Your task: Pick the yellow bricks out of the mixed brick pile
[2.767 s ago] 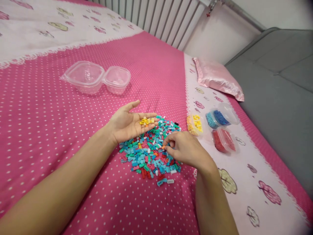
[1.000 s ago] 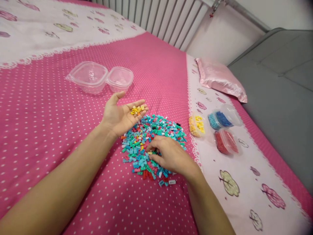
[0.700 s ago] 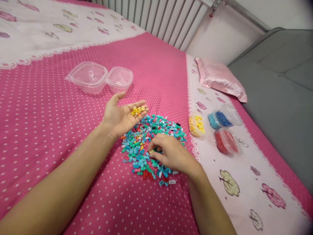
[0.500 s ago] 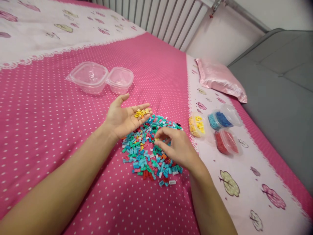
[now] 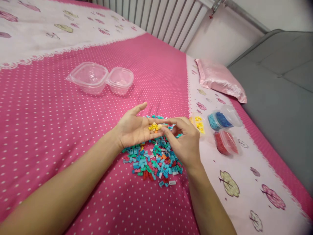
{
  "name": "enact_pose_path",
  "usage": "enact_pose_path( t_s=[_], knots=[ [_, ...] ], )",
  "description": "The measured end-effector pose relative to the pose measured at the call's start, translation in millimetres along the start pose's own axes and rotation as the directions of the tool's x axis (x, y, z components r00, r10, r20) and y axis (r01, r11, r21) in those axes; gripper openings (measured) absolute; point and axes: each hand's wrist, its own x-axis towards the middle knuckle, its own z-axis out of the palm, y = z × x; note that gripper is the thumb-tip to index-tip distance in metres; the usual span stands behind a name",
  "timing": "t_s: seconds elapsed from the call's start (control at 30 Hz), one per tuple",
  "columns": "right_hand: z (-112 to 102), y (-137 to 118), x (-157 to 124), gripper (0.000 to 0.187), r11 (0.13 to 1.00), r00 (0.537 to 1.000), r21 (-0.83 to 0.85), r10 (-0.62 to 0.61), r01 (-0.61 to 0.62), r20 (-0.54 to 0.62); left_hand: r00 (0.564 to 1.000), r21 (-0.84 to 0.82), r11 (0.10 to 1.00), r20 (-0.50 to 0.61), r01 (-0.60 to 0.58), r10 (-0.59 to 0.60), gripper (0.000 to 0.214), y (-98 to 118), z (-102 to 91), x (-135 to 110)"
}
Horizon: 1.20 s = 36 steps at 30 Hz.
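My left hand lies palm up over a heap of small coloured bricks on the pink dotted bedspread. A few yellow bricks rest on its fingers, which are stretched out. My right hand is beside it, thumb and forefinger pinched at the yellow bricks in the left palm. Whether the pinch holds a brick is hard to make out. The heap is mostly teal and blue, with some red, orange and white pieces.
Three small clear tubs stand to the right: yellow bricks, blue bricks, red bricks. An open clear twin container stands further back. A pink pillow and a grey sofa lie to the right.
My right hand rose from the heap and came to the left palm. My left hand shifted right, toward the middle of the heap.
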Motion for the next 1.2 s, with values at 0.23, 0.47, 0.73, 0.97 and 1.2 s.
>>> enact_pose_path(
  t_s=[0.23,0.47,0.73,0.97,1.2],
  knots=[
    [-1.1,-1.3,-1.1,0.008,0.998,0.996,-0.022,0.057,-0.059,-0.075,0.995,0.018,0.999,-0.079,-0.051,0.052,0.068,2.9,2.9,-2.6],
    [8.3,-0.8,-6.0,0.01,0.997,0.906,0.013,-0.079,0.08,0.417,0.892,0.052,0.929,-0.265,-0.366,0.366,0.061,10.0,5.5,-7.2],
    [26.4,1.6,-14.9,0.02,0.986,0.787,-0.03,-0.113,0.165,0.607,0.851,0.11,0.906,-0.312,-0.408,0.422,0.064,9.8,5.3,-6.3],
    [28.5,2.1,-14.9,0.022,0.976,0.794,-0.135,-0.055,0.171,0.606,0.853,0.115,0.91,-0.317,-0.399,0.415,0.063,10.4,3.6,-5.9],
    [30.0,3.8,-15.5,0.018,0.985,0.794,-0.129,-0.014,0.117,0.608,0.857,0.111,0.911,-0.312,-0.397,0.411,0.065,10.4,3.8,-5.4]
  ],
)
